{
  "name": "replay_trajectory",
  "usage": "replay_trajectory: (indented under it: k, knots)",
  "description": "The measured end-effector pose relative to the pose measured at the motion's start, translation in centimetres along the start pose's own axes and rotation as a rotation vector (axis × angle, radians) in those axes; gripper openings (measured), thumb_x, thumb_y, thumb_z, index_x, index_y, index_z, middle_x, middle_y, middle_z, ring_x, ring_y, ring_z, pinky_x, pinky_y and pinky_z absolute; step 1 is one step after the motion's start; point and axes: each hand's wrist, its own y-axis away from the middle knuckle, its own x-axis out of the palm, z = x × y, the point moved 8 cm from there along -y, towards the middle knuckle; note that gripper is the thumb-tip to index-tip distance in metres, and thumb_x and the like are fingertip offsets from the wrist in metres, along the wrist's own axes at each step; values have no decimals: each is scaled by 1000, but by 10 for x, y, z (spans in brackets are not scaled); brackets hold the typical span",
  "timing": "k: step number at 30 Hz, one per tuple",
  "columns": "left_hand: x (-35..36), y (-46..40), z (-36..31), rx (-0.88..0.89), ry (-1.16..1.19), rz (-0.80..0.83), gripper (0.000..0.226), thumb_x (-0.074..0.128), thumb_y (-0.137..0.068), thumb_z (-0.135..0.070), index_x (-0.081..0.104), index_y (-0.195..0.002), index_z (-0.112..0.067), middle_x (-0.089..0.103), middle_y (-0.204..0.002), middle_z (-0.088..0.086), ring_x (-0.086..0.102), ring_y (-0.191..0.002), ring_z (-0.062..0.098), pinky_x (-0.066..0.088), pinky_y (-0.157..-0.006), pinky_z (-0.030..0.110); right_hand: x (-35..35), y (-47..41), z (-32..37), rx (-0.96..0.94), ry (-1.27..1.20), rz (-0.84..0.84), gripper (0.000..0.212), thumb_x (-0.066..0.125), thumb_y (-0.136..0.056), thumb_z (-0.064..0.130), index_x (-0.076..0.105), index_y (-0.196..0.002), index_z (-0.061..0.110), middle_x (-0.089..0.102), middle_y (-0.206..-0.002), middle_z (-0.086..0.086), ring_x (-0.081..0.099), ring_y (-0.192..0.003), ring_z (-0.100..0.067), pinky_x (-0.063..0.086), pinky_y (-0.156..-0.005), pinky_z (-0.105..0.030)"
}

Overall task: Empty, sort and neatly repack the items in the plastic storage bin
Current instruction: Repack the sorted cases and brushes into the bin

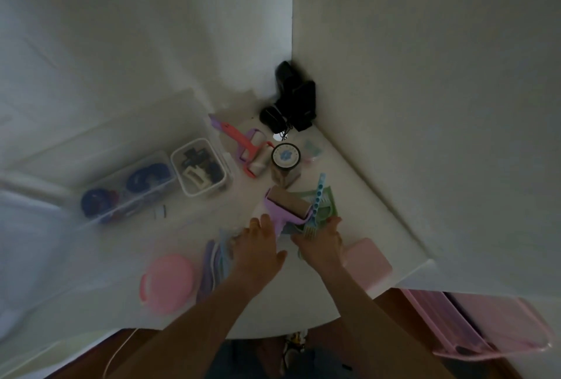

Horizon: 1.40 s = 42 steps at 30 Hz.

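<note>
Purple lint roller (288,207) on surface (273,311): left hand (258,245) flat beside it, fingers straight; right hand (318,242) grasping green comb (306,231) just right.

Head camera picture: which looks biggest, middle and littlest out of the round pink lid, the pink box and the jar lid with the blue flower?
1. Round pink lid, but it lies nearer the camera, so that may help.
2. Pink box, close behind it.
3. Jar lid, clearly the smallest, though it is farthest back.
</note>
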Motion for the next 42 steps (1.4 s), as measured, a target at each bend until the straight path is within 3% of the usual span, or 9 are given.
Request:
replay_trajectory:
  k: [8,13,18,23,28,32,35,38,42]
  knots:
    - [12,-22,6,-104,53,-3,62,62,-82,-27,20,-126,-12,42,-114,9,63,-92,36,54,-70,42,1,-18,-16,-26,-83,19,37,52,-92,6,26,-117,10,61,-110,-23,63,-92,-40,51,-72,-43]
    - [5,-24,2,-104,158,-69,49,55,-87,-16,35,-130,-5,41,-123,14,62,-93,37,38,-63,34,-43,-31,-27,-49,-120,-58,37,47,-95,6,25,-124,10,60,-105,-15,61,-83,-31,48,-65,-38]
    - [5,-28,7,-133,223,-116,41,54,-87,-5,38,-126,-4,38,-129,19,62,-87,41,42,-62,37,-82,-62,-44,28,50,-149,43,52,-88,4,29,-124,10,60,-106,-16,62,-92,-39,52,-76,-47]
    - [12,-35,18,-150,119,-117,52,58,-83,-3,38,-130,-1,34,-139,26,64,-99,36,52,-73,33,-70,-85,-48,24,213,-68,48,56,-91,12,30,-130,1,60,-117,-26,60,-105,-42,48,-81,-43]
    - [10,-35,18,-159,82,-130,48,57,-84,-5,39,-129,-4,34,-140,25,66,-94,33,52,-72,33,-75,-89,-40,20,437,-66,72,69,-83,44,39,-133,2,54,-125,-22,54,-115,-39,48,-93,-44]
    - [8,-34,19,-146,130,-155,41,59,-81,-2,44,-119,-7,41,-130,22,65,-85,35,52,-65,37,-69,-63,2,-324,528,-258,79,73,-75,49,45,-136,6,49,-132,-19,47,-120,-38,43,-96,-46]
    - [7,-33,20,-126,125,-168,39,59,-81,-4,45,-118,-7,42,-131,21,64,-91,32,51,-70,34,-14,-52,29,-700,758,-105,113,83,-55,55,37,-147,10,41,-148,-21,37,-138,-40,36,-109,-50]
    - [7,-31,24,-111,92,-170,45,63,-83,-11,43,-123,-8,40,-132,18,62,-99,28,49,-76,30,26,-56,31,-772,947,62,127,89,-48,47,27,-152,8,34,-151,-27,29,-142,-44,28,-116,-53]
    - [-1,-28,26,-76,118,-197,50,64,-83,-9,43,-128,-10,44,-125,14,64,-93,29,49,-71,32,32,-44,30,-752,904,7,107,81,-34,25,39,-132,11,52,-112,-23,54,-101,-42,48,-89,-45]
